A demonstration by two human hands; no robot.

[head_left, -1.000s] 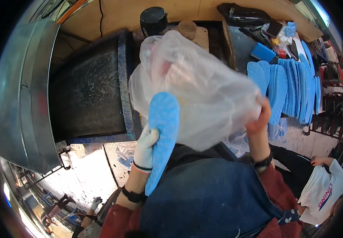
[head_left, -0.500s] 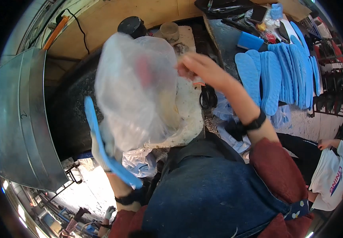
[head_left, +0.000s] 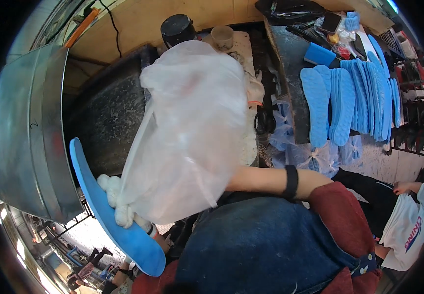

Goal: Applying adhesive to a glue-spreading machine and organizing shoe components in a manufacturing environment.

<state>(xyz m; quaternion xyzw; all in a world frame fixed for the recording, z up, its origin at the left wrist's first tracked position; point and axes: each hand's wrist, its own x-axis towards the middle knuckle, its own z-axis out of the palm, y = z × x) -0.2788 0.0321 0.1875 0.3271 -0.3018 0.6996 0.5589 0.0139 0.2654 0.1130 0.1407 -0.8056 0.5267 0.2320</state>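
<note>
My left hand [head_left: 119, 201], in a white glove, grips a long blue insole [head_left: 89, 183] that stands tilted at the left. The gloved fingers close over the insole's edge, next to the lower left of a clear plastic bag [head_left: 187, 132]. Whether these fingers also pinch the bag is hard to make out. Spread wide, the cloudy bag covers the middle of the work surface. My right forearm [head_left: 266, 180] reaches in from the right, and the hand at its end is hidden by the bag, so its fingers cannot be seen.
Rows of blue insoles [head_left: 342, 105] lie on a dark table [head_left: 290, 54] at the right. A black pot [head_left: 177, 30] and a cup [head_left: 222, 37] stand at the back. At the left is a metal hood [head_left: 30, 134]. A person in a white shirt [head_left: 408, 230] is at the right.
My right hand has come down and left, going out of sight behind the bag. The bag has spread wider. My left hand and the insole have shifted left and down.
</note>
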